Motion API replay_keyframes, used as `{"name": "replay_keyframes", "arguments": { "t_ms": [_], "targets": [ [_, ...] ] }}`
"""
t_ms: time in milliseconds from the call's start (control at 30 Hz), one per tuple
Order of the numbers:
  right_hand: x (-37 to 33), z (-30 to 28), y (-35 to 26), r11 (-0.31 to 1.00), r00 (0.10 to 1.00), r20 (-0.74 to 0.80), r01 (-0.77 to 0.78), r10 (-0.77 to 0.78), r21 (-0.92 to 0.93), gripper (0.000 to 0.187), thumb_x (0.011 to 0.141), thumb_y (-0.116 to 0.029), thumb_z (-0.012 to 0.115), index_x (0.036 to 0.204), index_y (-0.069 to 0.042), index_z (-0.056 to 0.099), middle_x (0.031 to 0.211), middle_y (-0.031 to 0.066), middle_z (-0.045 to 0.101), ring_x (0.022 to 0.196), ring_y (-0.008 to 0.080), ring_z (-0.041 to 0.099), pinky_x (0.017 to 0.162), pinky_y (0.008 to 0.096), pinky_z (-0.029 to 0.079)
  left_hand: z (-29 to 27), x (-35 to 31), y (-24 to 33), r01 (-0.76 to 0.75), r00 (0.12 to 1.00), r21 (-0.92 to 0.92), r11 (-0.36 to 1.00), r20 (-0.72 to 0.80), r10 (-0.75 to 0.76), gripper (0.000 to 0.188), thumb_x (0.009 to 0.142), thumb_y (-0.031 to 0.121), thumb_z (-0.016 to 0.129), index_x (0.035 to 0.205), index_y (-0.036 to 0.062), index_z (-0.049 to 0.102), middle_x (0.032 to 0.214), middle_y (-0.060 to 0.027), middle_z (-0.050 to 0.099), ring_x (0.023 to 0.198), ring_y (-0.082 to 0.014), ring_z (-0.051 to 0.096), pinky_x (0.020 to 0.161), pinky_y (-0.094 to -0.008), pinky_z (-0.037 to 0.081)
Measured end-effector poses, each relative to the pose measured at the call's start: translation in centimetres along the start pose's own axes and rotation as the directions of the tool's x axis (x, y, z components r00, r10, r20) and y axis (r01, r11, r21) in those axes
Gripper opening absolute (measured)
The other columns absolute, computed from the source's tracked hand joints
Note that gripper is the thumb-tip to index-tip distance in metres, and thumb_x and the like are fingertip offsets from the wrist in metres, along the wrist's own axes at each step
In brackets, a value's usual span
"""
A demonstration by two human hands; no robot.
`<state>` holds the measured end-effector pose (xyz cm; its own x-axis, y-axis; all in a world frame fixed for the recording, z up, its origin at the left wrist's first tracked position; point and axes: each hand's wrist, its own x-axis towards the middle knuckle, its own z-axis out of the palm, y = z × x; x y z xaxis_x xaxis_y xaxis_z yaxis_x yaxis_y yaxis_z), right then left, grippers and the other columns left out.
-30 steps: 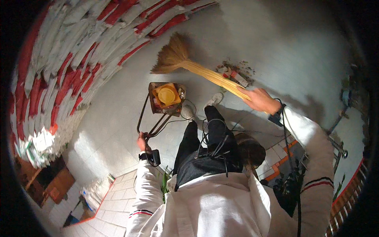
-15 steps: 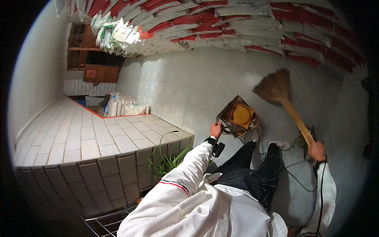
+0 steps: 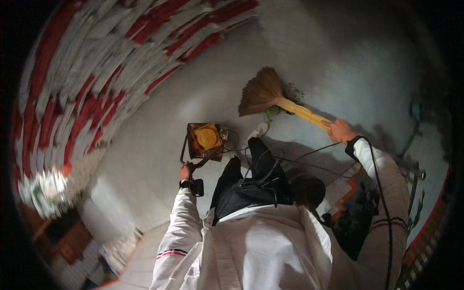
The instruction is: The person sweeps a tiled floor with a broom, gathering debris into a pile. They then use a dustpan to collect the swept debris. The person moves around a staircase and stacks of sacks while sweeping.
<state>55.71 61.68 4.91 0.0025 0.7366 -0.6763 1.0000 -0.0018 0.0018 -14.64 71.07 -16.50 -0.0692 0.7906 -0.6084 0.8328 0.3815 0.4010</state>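
Note:
In my right hand (image 3: 341, 131) is the handle of a straw broom (image 3: 303, 110), fingers wrapped round it. The broom's fanned bristles rest on the floor beside a small pile of dark and green plant scraps (image 3: 291, 91), partly covering it. My left hand (image 3: 185, 171) is closed on the bent handle of a square dustpan (image 3: 193, 151), which is on or close to the floor in front of my left foot. A round-topped yellow object (image 3: 208, 137) lies in the dustpan; its kind is unclear.
Stacked red and white sacks (image 3: 92, 92) line the left side. Black cables (image 3: 309, 166) hang across my legs and right arm. A round dark object (image 3: 307, 187) and dark leafy plants (image 3: 357, 217) are near my right side. The tiled floor (image 3: 212, 87) is pale grey.
My body and view have turned to the right. The broom has swung round, bringing its bristles to the plant scraps. The dustpan has moved along in my left hand.

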Motion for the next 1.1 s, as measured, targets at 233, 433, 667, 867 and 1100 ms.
{"name": "replay_keyframes", "arguments": {
  "t_ms": [233,433,667,867,1100],
  "targets": [
    [-17.2,1.7,-6.9,0.548,0.894,0.319,-0.445,0.314,0.708,0.048,0.087,-0.020,0.047,0.133,-0.022,0.032,0.057,0.0064,0.051,0.041,0.0144,0.045,0.044,0.0297,0.042,-2.5,0.6,0.2,-0.167,0.979,-0.166,0.972,0.091,0.184,0.032,0.086,0.029,0.050,0.086,-0.0001,0.063,0.076,-0.0073,0.063,0.072,-0.0178,0.059,0.063,-0.0296,0.047],
    [-22.2,8.2,-16.0,-0.085,0.798,0.381,-0.389,0.466,0.917,0.046,0.090,-0.020,0.042,0.135,-0.022,0.030,0.059,0.0017,0.043,0.042,0.0096,0.043,0.041,0.0262,0.041,-4.1,4.5,4.6,0.060,0.973,-0.356,0.933,0.231,0.025,0.034,0.084,0.032,0.052,0.083,-0.0016,0.061,0.073,-0.0076,0.061,0.065,-0.0158,0.056,0.057,-0.0288,0.046],
    [-19.0,13.7,-15.5,-0.451,0.664,0.508,-0.276,0.548,0.849,0.042,0.090,-0.025,0.038,0.129,-0.011,0.034,0.061,0.0035,0.043,0.045,0.0137,0.046,0.043,0.0289,0.043,-6.7,3.8,15.7,-0.358,0.917,-0.100,0.928,0.147,0.370,0.043,0.085,0.038,0.046,0.078,-0.0008,0.063,0.073,-0.0121,0.062,0.066,-0.0218,0.056,0.060,-0.0339,0.043],
    [-17.3,20.2,-16.5,-0.563,0.687,0.483,-0.129,0.543,0.816,0.033,0.084,-0.017,0.048,0.115,-0.006,0.041,0.066,0.0033,0.044,0.052,0.0130,0.048,0.048,0.0301,0.044,-3.5,7.4,22.2,-0.567,0.815,0.104,0.817,0.216,0.538,0.039,0.084,0.034,0.047,0.077,-0.0015,0.061,0.071,-0.0155,0.061,0.064,-0.0268,0.056,0.059,-0.0375,0.043],
    [-18.3,22.8,-19.8,-0.551,0.647,0.490,-0.128,0.584,0.825,0.036,0.080,-0.013,0.052,0.114,-0.009,0.043,0.060,0.0048,0.047,0.039,0.0148,0.042,0.035,0.0316,0.036,3.0,10.1,29.5,-0.627,0.779,0.362,0.690,0.299,0.551,0.038,0.084,0.034,0.044,0.075,-0.0002,0.059,0.073,-0.0151,0.062,0.072,-0.0318,0.060,0.064,-0.0412,0.045]
  ]
}}
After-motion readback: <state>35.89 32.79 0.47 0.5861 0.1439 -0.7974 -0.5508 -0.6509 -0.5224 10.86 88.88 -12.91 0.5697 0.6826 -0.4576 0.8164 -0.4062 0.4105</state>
